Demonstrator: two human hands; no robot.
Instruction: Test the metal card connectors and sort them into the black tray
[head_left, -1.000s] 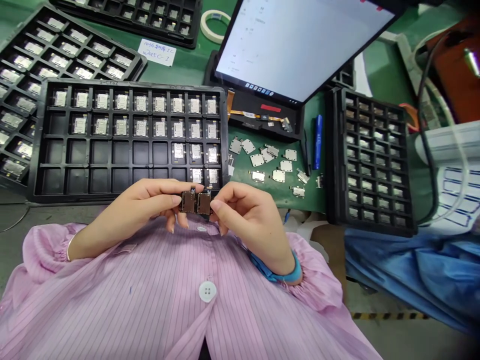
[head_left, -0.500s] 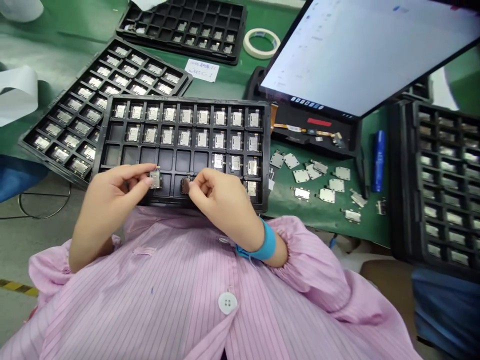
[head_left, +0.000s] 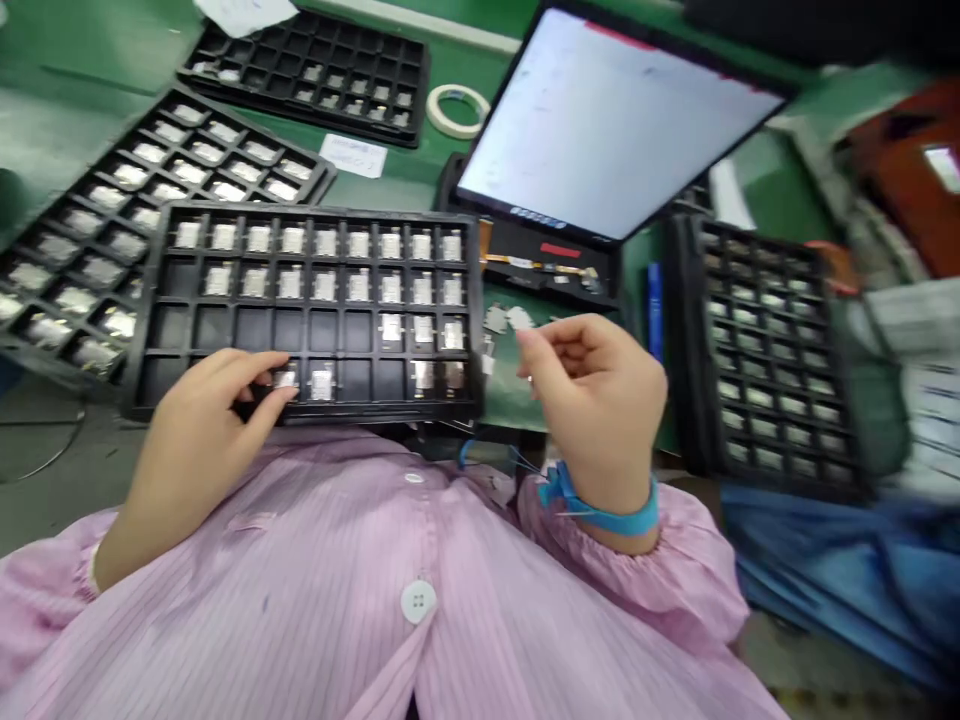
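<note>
In the front row of a black compartment tray (head_left: 319, 412), my left hand (head_left: 214, 415) pinches a small silver metal part (head_left: 286, 378) between thumb and index finger. The compartment just right of it holds a similar metal part (head_left: 322, 381). My right hand (head_left: 600, 400), with a blue wrist strap (head_left: 615, 515), is off the tray's right side above the bench. Its fingers are curled closed; a tiny bright bit shows near the fingertips, but what they hold cannot be made out. Loose flat metal parts (head_left: 517, 318) lie just beyond it, mostly hidden behind the hand.
Another filled tray (head_left: 112, 225) lies partly under the left side of this one. A third tray (head_left: 330, 50) and a tape roll (head_left: 457, 110) are at the back. A screen (head_left: 607, 120) tilts over a black box (head_left: 525, 240). A blue pen (head_left: 655, 310) and stacked trays (head_left: 780, 350) are right.
The view has turned right. My right hand has left the tray, leaving a metal part in its front row, and moved right over the loose parts. My left hand stays at its part.
</note>
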